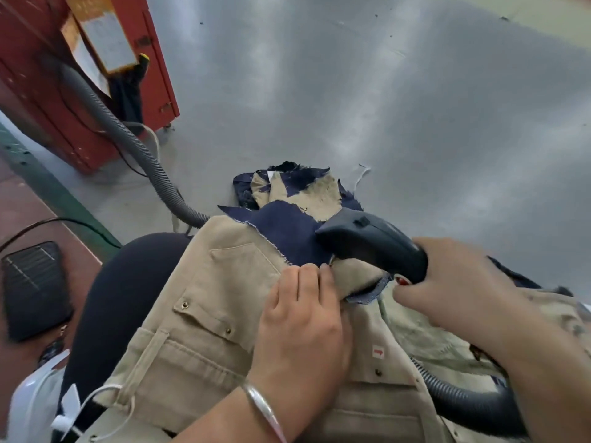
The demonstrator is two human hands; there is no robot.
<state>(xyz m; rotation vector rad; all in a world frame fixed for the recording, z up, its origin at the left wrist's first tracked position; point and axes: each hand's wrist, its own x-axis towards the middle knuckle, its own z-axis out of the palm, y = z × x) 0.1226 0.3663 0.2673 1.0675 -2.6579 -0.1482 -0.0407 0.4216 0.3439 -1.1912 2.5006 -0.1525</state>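
Observation:
A beige garment [204, 314] with flap pockets and studs lies across my lap. My left hand [300, 318], a silver bangle on its wrist, presses down on the beige cloth, fingertips at the edge of a dark blue denim piece [287, 231]. My right hand [454, 282] grips the handle of a black handheld tool [371, 241] with a hose at its rear. The tool's nose hovers over the denim, just beyond my left fingertips.
A heap of beige and dark blue fabric scraps [297, 187] lies on the grey floor [415, 107]. A grey corrugated hose [137, 148] runs from a red cabinet [44, 100] at upper left. A black foot pedal [33, 289] sits at left.

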